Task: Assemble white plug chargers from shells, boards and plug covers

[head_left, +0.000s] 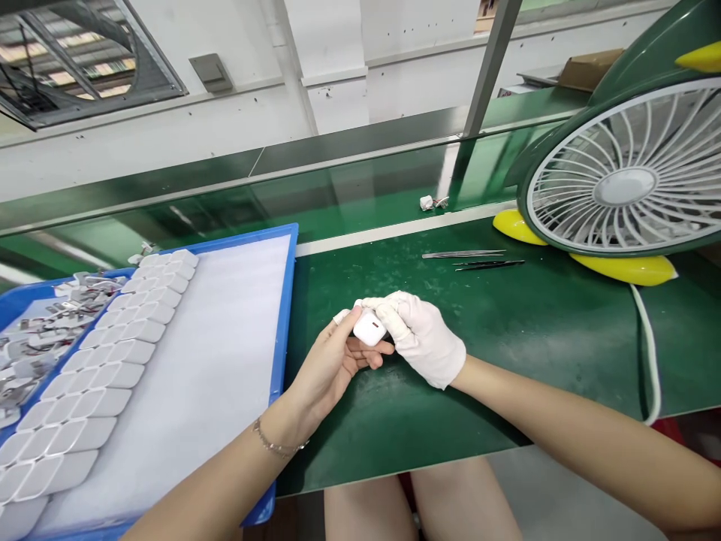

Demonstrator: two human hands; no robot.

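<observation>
White plastic: one rounded case with a small dark slot (pixel 369 328) sits between both hands, cradled by the bare left grip (pixel 327 367) while the gloved right grip (pixel 426 335) pinches its edge. It looks like close fingerwork, and any next move calls for steadiness. Beyond the right grip, on the green tabletop (pixel 394 421), lie two tweezers (pixel 489 264) and one wired white piece (pixel 426 202); left of the left grip, two blue trays (pixel 292 278), their contents too crowded to count.
</observation>
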